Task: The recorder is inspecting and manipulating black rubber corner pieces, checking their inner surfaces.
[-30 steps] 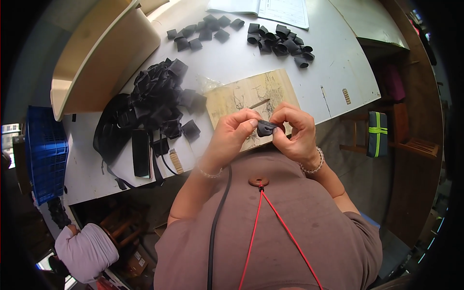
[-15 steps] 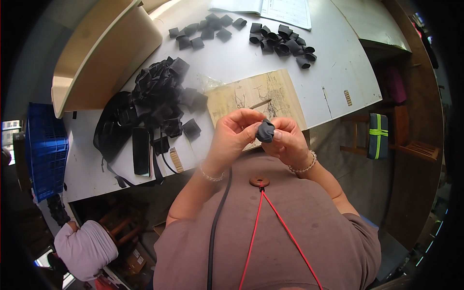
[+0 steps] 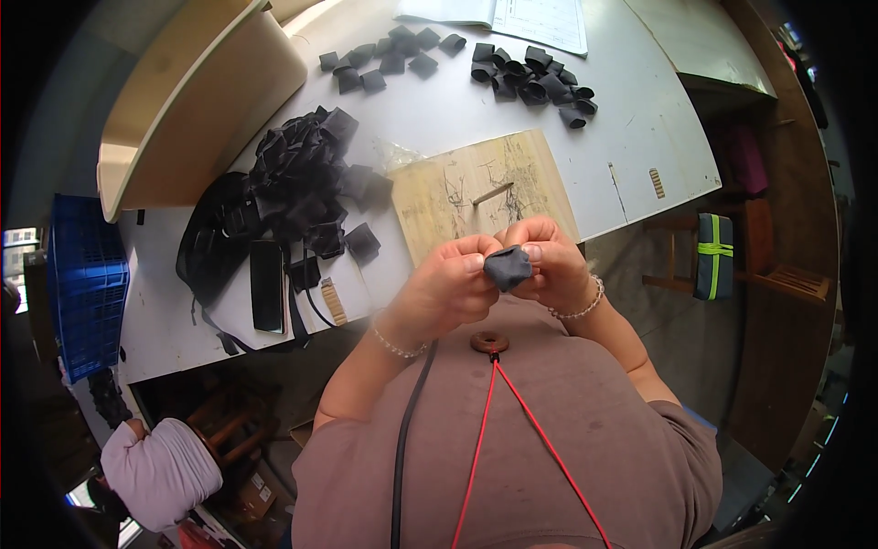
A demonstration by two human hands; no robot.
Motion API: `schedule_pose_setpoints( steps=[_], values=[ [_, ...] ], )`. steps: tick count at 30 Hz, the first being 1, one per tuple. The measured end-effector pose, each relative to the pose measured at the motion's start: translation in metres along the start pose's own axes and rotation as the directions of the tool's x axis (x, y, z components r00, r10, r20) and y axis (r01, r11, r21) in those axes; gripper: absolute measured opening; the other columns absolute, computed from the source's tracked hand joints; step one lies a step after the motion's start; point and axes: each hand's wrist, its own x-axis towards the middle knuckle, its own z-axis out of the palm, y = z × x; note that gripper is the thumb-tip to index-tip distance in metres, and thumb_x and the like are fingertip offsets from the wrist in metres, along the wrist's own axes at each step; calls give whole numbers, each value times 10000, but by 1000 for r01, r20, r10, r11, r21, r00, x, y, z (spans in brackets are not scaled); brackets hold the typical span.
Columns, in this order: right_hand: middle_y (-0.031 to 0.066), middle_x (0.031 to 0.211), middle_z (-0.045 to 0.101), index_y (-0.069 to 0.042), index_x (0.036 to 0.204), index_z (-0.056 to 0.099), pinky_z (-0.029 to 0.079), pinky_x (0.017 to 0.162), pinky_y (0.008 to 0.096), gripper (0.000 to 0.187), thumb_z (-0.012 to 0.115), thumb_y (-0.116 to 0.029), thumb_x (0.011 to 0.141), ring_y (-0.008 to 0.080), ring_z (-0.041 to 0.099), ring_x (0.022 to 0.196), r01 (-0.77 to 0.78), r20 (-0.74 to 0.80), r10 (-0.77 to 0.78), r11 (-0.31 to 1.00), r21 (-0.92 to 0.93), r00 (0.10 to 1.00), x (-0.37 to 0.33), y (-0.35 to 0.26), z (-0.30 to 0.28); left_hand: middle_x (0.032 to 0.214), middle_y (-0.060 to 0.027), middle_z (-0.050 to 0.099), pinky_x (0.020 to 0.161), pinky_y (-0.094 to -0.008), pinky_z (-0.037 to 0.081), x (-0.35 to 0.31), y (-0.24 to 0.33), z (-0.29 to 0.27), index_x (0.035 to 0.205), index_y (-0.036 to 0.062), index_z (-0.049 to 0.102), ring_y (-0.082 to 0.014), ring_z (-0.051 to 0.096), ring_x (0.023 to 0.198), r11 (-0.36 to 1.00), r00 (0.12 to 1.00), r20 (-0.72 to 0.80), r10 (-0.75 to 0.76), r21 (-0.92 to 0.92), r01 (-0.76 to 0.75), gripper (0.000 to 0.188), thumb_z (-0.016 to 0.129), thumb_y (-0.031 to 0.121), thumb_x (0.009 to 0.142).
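Between the left hand (image 3: 455, 282) and the right hand (image 3: 556, 265) of a person in a brown shirt (image 3: 540, 412), a small black piece (image 3: 508, 267) was gripped in front of the chest, near the close edge of a wooden board (image 3: 425, 201) on a white table (image 3: 631, 119). The left thumb and forefinger were clamped on the piece's left side, the right thumb and forefinger on its right; from where I stood, I could not tell how the other fingers lay behind it. A slim rod (image 3: 494, 194) slanted over the board, its far end toward the right. On the person's left sat a heap (image 3: 297, 174) of black pieces, with a black bag (image 3: 208, 252) beside it and a phone (image 3: 267, 285) just nearer. Across the table, flat pieces (image 3: 393, 62) were scattered, and to their right lay a cluster of open loops (image 3: 535, 84) near some papers (image 3: 540, 26). A brown pendant (image 3: 489, 341) hung from a red cord (image 3: 475, 425). Off to the left stood a blue crate (image 3: 90, 284), and beyond the table's corner was a second person (image 3: 163, 471) in a pale top.
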Motion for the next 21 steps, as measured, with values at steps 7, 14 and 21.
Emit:
schedule_pose_setpoints(
  steps=[7, 14, 21],
  values=[
    [3, 583, 446, 22, 740, 589, 281, 369, 198, 211, 566, -161, 842, 50, 334, 423, 43, 55, -36, 990, -138, 998, 1, -5, 1, 509, 54, 440, 366, -153, 232, -2, 3, 14, 878, 27, 541, -9, 314, 381, 917, 992, -119, 34, 397, 17, 225, 574, 249, 896],
    [6, 599, 546, 5, 764, 603, 331, 407, 168, 181, 668, -164, 780, 36, 459, 464, -185, -181, 103, 833, -522, 978, 0, -24, 17, 496, 42, 478, 370, -153, 263, -3, 11, 13, 865, 11, 573, -16, 352, 370, 830, 967, -204, 153, 558, -14, 215, 490, 195, 939],
    [-16, 534, 465, -24, 741, 591, 253, 345, 199, 160, 605, -150, 840, 37, 332, 389, -151, 23, 150, 988, 25, 988, -2, -9, 8, 455, 55, 452, 363, -164, 217, -3, 16, -3, 837, 54, 574, -12, 324, 367, 948, 983, 35, -181, 271, 165, 254, 479, 267, 936]
  ],
)
